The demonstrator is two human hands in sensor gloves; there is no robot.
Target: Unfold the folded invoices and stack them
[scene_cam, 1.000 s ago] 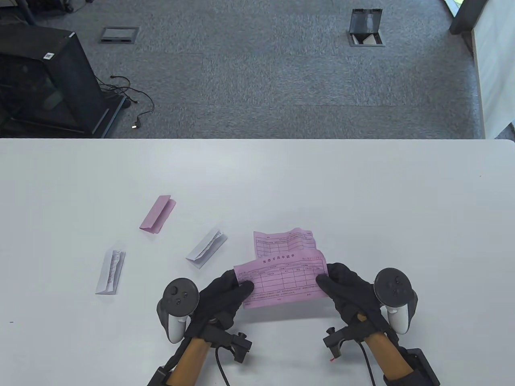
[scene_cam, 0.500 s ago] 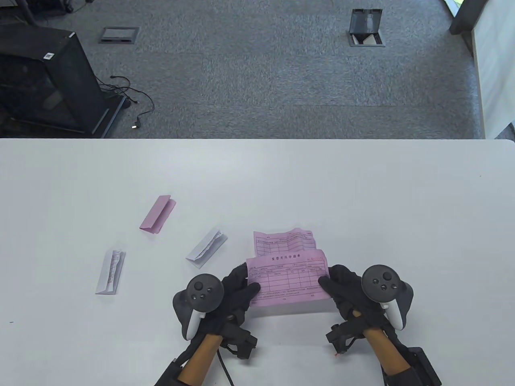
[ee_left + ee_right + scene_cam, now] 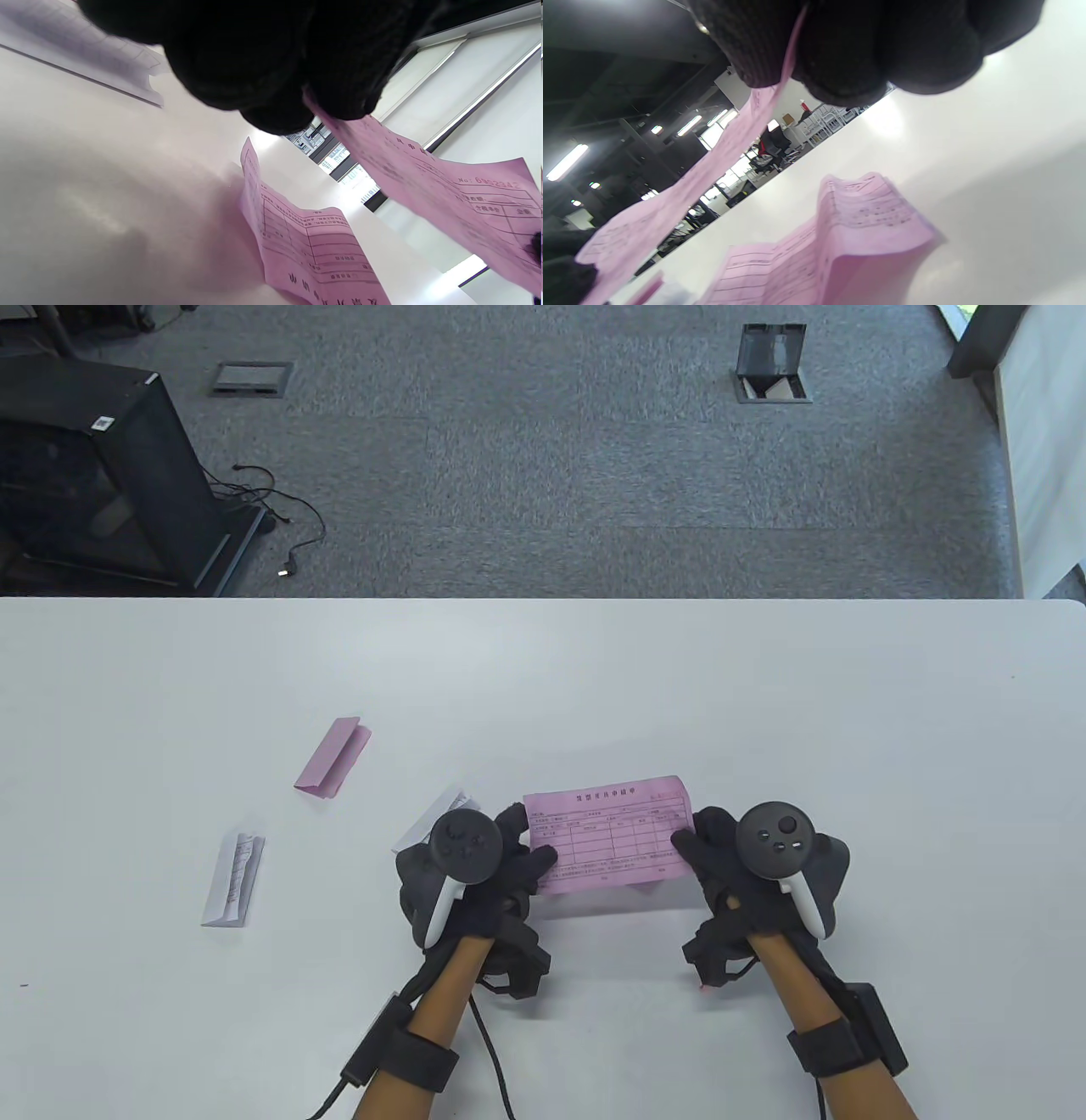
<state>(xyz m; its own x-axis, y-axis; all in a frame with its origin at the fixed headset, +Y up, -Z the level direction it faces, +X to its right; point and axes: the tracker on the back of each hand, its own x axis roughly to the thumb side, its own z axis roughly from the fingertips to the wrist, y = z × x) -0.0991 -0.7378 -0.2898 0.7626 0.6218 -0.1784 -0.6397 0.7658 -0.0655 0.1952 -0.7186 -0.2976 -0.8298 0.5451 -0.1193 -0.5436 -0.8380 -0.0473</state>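
An unfolded pink invoice [image 3: 607,836] is held flat between both hands, just above the table. My left hand [image 3: 534,850] pinches its left edge and my right hand [image 3: 691,841] pinches its right edge. It also shows in the left wrist view [image 3: 445,195] and the right wrist view [image 3: 712,165]. Under it, another unfolded pink invoice [image 3: 305,245] lies creased on the white table [image 3: 764,704]; it also shows in the right wrist view [image 3: 848,237] and is hidden in the table view. The invoices left of my hands are folded: a pink one [image 3: 333,757], a white one [image 3: 233,879] and a second white one [image 3: 424,824].
The second white folded invoice is partly hidden by my left tracker [image 3: 462,848] and shows in the left wrist view [image 3: 85,63]. The table's far edge [image 3: 543,600] borders grey carpet. A black cabinet [image 3: 93,466] stands on the floor at far left.
Both hands have carried the held pink invoice away from me, over the pink invoice that lay on the table. It now covers that sheet in the table view.
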